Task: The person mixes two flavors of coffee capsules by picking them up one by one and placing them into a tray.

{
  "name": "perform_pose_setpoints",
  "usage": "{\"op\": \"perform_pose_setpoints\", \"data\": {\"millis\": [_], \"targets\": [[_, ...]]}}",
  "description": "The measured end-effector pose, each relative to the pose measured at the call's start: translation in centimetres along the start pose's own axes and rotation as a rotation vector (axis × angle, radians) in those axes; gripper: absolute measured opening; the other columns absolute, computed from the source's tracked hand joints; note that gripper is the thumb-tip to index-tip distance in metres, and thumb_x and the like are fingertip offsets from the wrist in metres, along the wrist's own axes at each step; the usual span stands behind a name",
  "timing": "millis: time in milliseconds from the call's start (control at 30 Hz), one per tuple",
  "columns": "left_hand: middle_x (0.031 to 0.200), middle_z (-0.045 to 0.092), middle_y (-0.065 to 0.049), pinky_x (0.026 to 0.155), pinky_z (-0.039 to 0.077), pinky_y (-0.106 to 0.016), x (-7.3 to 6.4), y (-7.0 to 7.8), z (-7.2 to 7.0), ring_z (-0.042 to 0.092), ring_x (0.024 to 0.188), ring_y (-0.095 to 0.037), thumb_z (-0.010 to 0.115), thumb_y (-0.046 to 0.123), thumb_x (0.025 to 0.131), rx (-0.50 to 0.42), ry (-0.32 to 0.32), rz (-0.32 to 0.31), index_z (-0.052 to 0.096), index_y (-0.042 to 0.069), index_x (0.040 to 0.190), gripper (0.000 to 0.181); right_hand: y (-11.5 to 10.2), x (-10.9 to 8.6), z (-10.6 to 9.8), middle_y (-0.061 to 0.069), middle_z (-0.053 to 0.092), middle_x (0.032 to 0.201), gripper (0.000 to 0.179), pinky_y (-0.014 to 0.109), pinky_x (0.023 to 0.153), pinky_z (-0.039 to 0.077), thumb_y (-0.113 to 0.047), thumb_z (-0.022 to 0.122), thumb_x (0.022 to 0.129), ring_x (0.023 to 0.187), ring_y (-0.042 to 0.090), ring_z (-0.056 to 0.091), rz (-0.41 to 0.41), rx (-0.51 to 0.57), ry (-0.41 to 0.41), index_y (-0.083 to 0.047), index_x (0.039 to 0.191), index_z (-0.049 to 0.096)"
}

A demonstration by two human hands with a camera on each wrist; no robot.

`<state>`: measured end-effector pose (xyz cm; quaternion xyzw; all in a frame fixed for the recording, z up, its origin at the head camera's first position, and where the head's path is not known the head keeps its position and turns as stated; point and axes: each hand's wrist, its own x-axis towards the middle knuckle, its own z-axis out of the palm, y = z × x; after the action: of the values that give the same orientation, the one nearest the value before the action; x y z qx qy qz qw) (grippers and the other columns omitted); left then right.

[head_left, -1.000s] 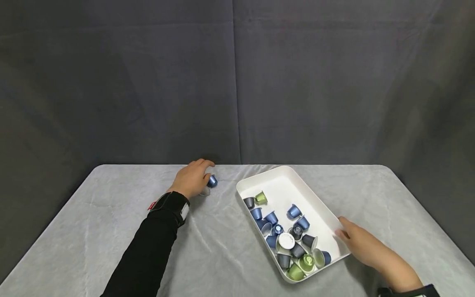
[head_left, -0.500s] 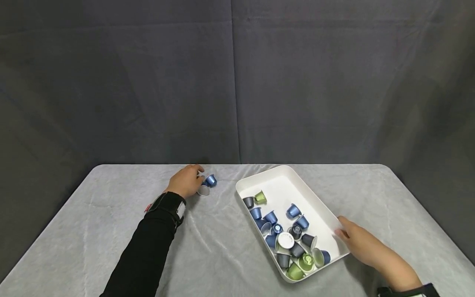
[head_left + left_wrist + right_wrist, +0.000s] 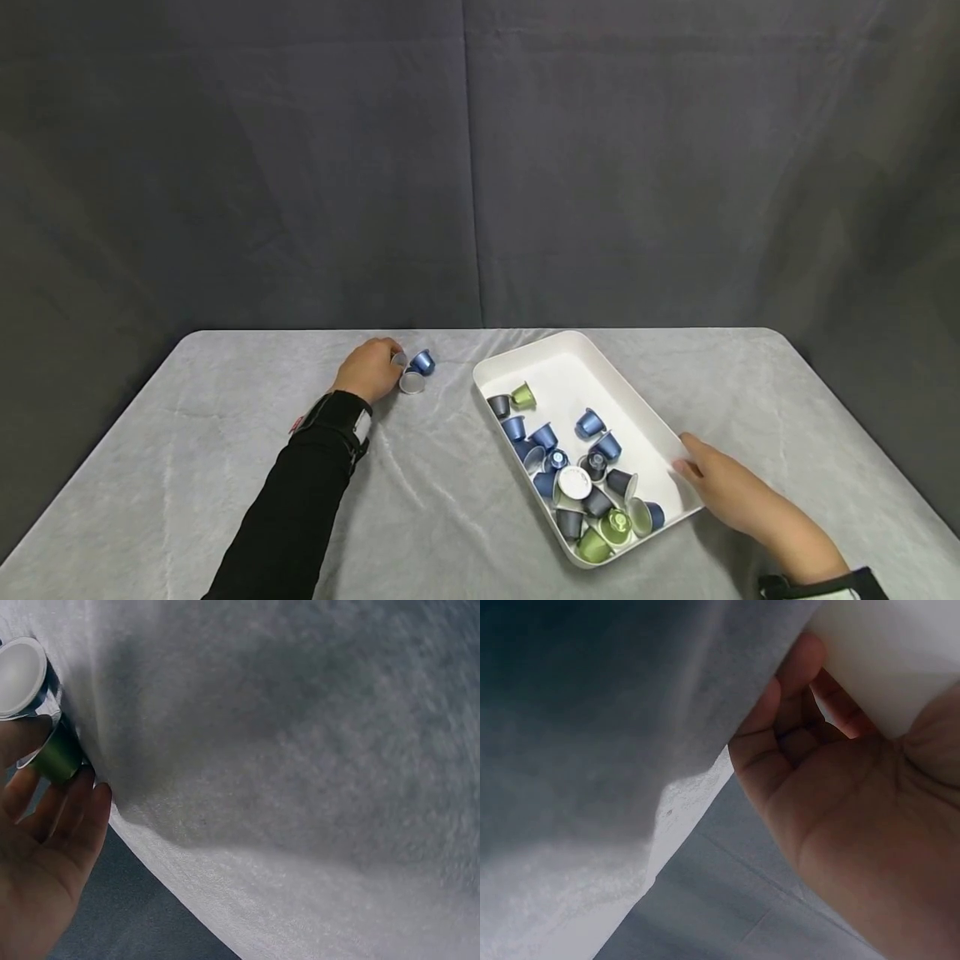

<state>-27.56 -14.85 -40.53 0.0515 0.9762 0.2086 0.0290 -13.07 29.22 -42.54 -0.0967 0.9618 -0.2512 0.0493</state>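
Observation:
At the table's far side, my left hand (image 3: 369, 369) pinches a green coffee capsule (image 3: 58, 754) between thumb and fingers; the left wrist view shows its green side. Next to it lies a blue coffee capsule (image 3: 423, 362) on its side, and nearer to me another capsule (image 3: 412, 382) shows its pale lid. My right hand (image 3: 723, 483) grips the right wall of a white tray (image 3: 637, 387), thumb over the rim and fingers outside. Blue, green and dark grey capsules lie in the tray, mostly toward its near left part, including a green capsule (image 3: 595, 546) in the near corner.
A pale grey cloth (image 3: 442, 492) with wrinkles covers the table. Behind the far table edge hangs a dark grey curtain (image 3: 337, 167). The tray stands angled, right of the middle.
My left hand has drawn back left from the blue capsule to the green one, uncovering the pale-lidded capsule. My right hand stays on the tray.

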Motion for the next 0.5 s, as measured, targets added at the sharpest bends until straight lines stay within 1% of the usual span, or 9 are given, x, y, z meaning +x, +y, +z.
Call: {"op": "perform_pose_setpoints", "data": {"millis": [200,233,367,433,500], "targets": [[0.127,0.06,-0.021,0.094,0.048,-0.049,-0.22,0.01,-0.09,0.059,0.114,-0.037,0.06,0.012,0.097,0.021,0.02,0.016,0.063,0.0,0.125,0.031,-0.03,0.11,-0.18,0.023,0.064,0.1,0.017,0.059,0.086,0.047,-0.007,0.053,0.1,0.1,0.04,0.062,-0.003,0.001,-0.004,0.005,0.111,0.05],[0.126,0.06,-0.021,0.093,0.049,-0.048,-0.23,0.0,-0.04,0.059,0.112,-0.037,0.06,0.012,0.097,0.025,0.024,0.016,0.063,0.0,0.125,0.031,-0.03,0.12,-0.2,0.023,0.064,0.1,0.017,0.059,0.086,0.047,-0.007,0.052,0.1,0.1,0.04,0.062,-0.005,0.003,-0.005,0.005,0.111,0.05],[0.124,0.06,-0.019,0.09,0.05,-0.047,-0.16,-0.04,0.19,0.061,0.108,-0.034,0.061,0.009,0.095,0.03,0.047,0.015,0.064,0.002,0.125,0.031,0.01,0.07,-0.17,0.018,0.063,0.097,0.014,0.057,0.084,0.048,-0.007,0.053,0.099,0.095,0.033,0.061,-0.001,0.007,-0.013,0.003,0.109,0.05],[0.124,0.06,-0.019,0.09,0.05,-0.046,-0.05,0.0,0.25,0.061,0.107,-0.034,0.062,0.007,0.094,0.024,0.061,0.017,0.064,0.002,0.126,0.032,0.04,0.05,-0.15,0.02,0.063,0.098,0.015,0.058,0.085,0.048,-0.007,0.053,0.099,0.096,0.034,0.061,0.0,0.004,-0.017,0.004,0.109,0.05],[0.124,0.059,-0.019,0.092,0.05,-0.046,0.06,0.09,0.3,0.061,0.108,-0.034,0.061,0.005,0.094,0.016,0.077,0.032,0.064,0.002,0.127,0.033,0.09,0.04,-0.18,0.023,0.064,0.101,0.016,0.059,0.086,0.047,-0.007,0.053,0.099,0.101,0.039,0.062,0.002,-0.001,-0.016,0.005,0.11,0.05]]}}
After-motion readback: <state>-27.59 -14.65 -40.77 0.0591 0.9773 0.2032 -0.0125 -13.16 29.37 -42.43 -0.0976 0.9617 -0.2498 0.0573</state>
